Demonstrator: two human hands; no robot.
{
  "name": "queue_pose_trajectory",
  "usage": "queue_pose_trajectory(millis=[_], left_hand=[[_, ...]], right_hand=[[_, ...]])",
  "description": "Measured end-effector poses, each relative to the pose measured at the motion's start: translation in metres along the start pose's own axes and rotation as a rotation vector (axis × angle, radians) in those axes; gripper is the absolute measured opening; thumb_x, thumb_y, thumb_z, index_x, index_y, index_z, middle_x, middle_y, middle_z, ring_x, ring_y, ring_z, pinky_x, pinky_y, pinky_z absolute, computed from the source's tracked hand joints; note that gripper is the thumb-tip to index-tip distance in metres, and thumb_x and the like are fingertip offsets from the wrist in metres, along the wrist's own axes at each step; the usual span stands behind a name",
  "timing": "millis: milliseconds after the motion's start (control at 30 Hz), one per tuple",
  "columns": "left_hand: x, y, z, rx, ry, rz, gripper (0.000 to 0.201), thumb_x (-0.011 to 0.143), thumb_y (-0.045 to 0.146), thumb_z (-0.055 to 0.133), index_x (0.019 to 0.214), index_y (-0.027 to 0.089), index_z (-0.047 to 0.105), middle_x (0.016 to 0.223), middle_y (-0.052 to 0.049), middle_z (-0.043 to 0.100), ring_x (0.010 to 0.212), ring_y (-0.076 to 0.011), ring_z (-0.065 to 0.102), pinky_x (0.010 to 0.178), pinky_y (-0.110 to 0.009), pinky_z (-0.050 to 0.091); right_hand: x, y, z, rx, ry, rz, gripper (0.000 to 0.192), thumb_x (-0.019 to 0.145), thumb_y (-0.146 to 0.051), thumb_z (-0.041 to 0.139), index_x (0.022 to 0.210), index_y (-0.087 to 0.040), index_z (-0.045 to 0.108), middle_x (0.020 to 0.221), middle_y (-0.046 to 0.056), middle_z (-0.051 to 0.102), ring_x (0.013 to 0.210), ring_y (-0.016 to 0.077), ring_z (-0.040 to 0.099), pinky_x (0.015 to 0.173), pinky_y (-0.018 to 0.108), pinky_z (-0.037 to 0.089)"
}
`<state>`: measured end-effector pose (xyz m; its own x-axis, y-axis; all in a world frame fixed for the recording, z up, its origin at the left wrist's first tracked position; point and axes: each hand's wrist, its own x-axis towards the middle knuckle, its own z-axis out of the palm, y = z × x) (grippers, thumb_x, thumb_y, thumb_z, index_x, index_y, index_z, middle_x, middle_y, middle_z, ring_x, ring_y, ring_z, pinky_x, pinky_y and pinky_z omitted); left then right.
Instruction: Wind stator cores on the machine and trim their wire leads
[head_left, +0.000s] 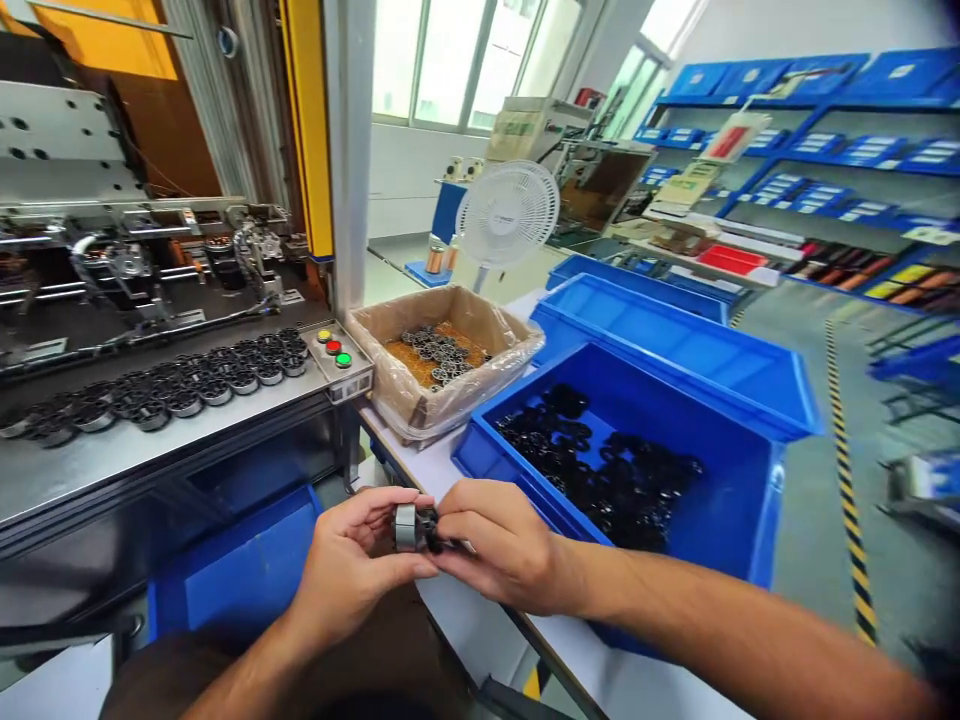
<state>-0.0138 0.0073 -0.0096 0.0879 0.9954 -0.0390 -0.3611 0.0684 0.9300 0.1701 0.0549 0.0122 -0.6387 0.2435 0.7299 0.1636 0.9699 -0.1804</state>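
At lower centre, a metal ring (pixel 406 527) and black part (pixel 430 530) are pinched together between left hand (pixel 352 565) and right hand (pixel 504 548), seemingly mid-assembly, with black parts left in the bin (pixel 739 500) and finished pieces (pixel 165 385) rowed beyond.

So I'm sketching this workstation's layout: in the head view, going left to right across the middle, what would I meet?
Row of round dark parts on the machine table → button panel → lined cardboard box → blue bin of black parts. In front, left hand and right hand hold a small metal part.
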Motion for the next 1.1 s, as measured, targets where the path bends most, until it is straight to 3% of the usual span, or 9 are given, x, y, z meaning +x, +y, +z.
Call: queue_pose_trajectory(millis=[233,367,633,767,1100], left_hand=[[0.004,-0.002,0.008,0.011,-0.029,0.104,0.045,0.056,0.006,0.09,0.096,0.023,0.08,0.094,-0.004,0.081,0.086,-0.0179,0.076,0.079,-0.021,0.06],[0.002,0.001,0.007,0.04,-0.035,0.161,0.046,0.059,0.004,0.089,0.098,0.026,0.08,0.094,-0.002,0.081,0.086,-0.0155,0.076,0.079,-0.018,0.059],[0.001,0.004,0.005,0.009,-0.023,0.111,0.049,0.056,0.001,0.089,0.097,0.027,0.081,0.088,0.0,0.081,0.08,-0.0128,0.075,0.073,-0.014,0.058],[0.001,0.004,0.006,0.004,-0.034,0.111,0.051,0.055,0.0,0.089,0.097,0.027,0.081,0.088,0.0,0.08,0.079,-0.0115,0.074,0.073,-0.013,0.057],[0.001,0.007,0.006,-0.001,-0.062,0.088,0.053,0.052,-0.003,0.089,0.095,0.027,0.081,0.085,0.001,0.081,0.079,-0.0114,0.075,0.072,-0.011,0.057]], right_hand=[[-0.005,0.011,-0.005,-0.019,0.01,-0.036,0.005,0.094,-0.021,0.057,0.094,-0.016,0.058,0.079,0.007,0.067,0.067,0.0156,0.062,0.059,0.026,0.051],[-0.004,0.011,-0.007,0.041,0.053,0.007,0.017,0.089,-0.015,0.063,0.105,-0.013,0.059,0.091,0.011,0.068,0.08,0.0164,0.065,0.067,0.026,0.056],[-0.002,0.014,-0.01,0.038,0.036,-0.033,0.03,0.091,-0.024,0.067,0.117,-0.01,0.058,0.096,0.014,0.068,0.084,0.0194,0.065,0.071,0.031,0.06],[-0.002,0.014,-0.009,0.03,0.029,-0.061,0.028,0.091,-0.017,0.066,0.116,-0.009,0.059,0.097,0.015,0.068,0.086,0.0198,0.066,0.073,0.032,0.06],[-0.001,0.014,-0.014,-0.051,0.041,-0.125,0.023,0.094,-0.024,0.063,0.108,-0.005,0.062,0.09,0.016,0.071,0.081,0.0211,0.067,0.069,0.034,0.06]])
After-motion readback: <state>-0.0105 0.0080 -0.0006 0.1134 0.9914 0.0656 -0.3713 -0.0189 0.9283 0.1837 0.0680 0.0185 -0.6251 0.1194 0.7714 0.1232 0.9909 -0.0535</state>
